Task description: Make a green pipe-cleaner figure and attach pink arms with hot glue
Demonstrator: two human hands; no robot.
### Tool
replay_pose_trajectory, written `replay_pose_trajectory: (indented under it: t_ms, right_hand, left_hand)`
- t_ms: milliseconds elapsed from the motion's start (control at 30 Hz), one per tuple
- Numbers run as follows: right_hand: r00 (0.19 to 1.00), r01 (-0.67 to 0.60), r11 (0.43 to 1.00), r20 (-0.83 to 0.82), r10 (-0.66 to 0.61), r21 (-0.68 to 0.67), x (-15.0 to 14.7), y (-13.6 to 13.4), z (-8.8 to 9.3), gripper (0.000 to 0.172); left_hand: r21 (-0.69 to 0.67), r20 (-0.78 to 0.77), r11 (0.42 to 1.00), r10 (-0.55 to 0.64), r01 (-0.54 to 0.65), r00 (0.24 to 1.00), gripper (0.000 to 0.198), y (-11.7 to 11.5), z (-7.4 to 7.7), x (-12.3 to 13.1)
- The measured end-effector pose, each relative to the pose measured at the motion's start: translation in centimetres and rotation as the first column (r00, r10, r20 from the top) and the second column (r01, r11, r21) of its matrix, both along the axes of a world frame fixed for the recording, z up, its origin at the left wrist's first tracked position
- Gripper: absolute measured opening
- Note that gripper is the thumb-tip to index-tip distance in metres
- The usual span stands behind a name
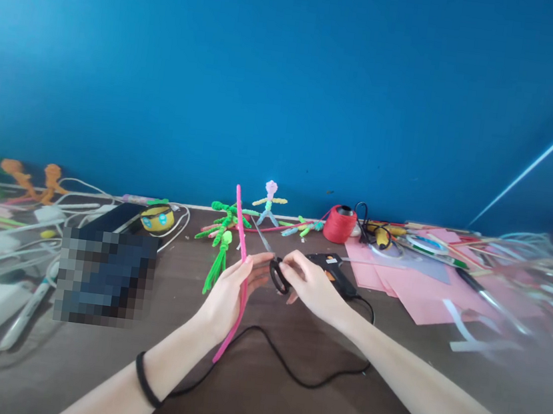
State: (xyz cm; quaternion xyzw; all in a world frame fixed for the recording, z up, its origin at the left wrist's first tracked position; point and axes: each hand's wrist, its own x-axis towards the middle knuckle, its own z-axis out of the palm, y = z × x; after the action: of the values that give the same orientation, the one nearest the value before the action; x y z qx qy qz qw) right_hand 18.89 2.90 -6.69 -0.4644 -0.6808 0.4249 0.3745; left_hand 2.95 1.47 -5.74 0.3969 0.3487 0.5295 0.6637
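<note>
A long pink pipe cleaner [241, 224] stands nearly upright in my left hand [229, 295], pinched under the thumb, with its lower end hanging below the palm. My right hand [306, 279] is closed on black-handled scissors [278, 276], whose metal blades point up and away to the left. The fingertips of my left hand reach close to the scissors' handle; whether they touch it I cannot tell. Just beyond my left hand lie green pipe-cleaner figures [219, 260]. A pastel figure with a pink head [270, 201] stands by the wall.
A black glue gun [336, 275] lies behind my right hand, its cord [296, 378] looping across the table. Red thread spool [339, 225] and pink paper sheets [421, 295] are to the right. White cables, a marker [25, 317] and orange figures [51, 183] crowd the left.
</note>
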Motion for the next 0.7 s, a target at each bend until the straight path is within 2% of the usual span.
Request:
replay_pose_trajectory:
  t_ms: [100, 200, 300, 367, 433, 500, 533, 633, 700]
  right_hand:
    - [0.996, 0.028, 0.999, 0.078, -0.030, 0.017, 0.0, -0.1, 0.3, 0.021]
    - [0.979, 0.069, 0.992, 0.182, -0.087, 0.101, 0.1, 0.0, 0.2, 0.018]
    - [0.971, 0.114, 0.973, 0.183, -0.152, 0.202, 0.3, 0.2, -0.1, 0.014]
    - [0.964, 0.133, 0.957, 0.190, -0.186, 0.259, 0.5, 0.5, -0.3, 0.009]
    - [0.953, 0.149, 0.949, 0.215, -0.213, 0.277, 0.8, 0.8, -0.4, 0.008]
    - [0.963, 0.157, 0.964, 0.184, -0.197, 0.214, 1.2, 1.3, -0.4, 0.011]
    - [0.978, 0.149, 0.979, 0.129, -0.167, 0.140, 1.4, 1.5, -0.3, 0.013]
    - [0.994, 0.076, 0.993, -0.073, -0.082, -0.087, 1.8, 1.8, 0.0, 0.021]
    - [0.991, 0.025, 0.989, -0.129, -0.044, -0.145, 1.8, 1.8, 0.3, 0.027]
  left_hand:
    - [0.003, -0.010, 1.000, -0.010, 0.010, 1.000, 0.026, -0.1, 0.1, 0.0]
    - [0.006, -0.009, 0.999, -0.053, 0.053, 0.999, 0.028, -0.3, 0.1, 0.0]
    - [0.029, -0.043, 0.995, -0.097, 0.099, 0.994, 0.029, -0.2, 0.1, 0.0]
    - [0.065, -0.127, 0.992, -0.096, 0.105, 0.987, 0.030, -0.1, 0.0, -0.1]
    - [0.128, -0.269, 0.991, -0.005, 0.041, 0.963, 0.029, 0.3, -0.2, -0.4]
    - [0.213, -0.406, 0.975, 0.152, -0.068, 0.901, 0.030, 0.7, -0.2, -0.8]
    - [0.248, -0.450, 0.964, 0.205, -0.099, 0.869, 0.031, 0.9, -0.2, -1.1]
    - [0.284, -0.537, 0.957, 0.212, -0.062, 0.816, 0.028, 1.7, 0.0, -2.0]
    - [0.278, -0.580, 0.960, 0.189, -0.026, 0.793, 0.027, 2.2, 0.3, -2.6]
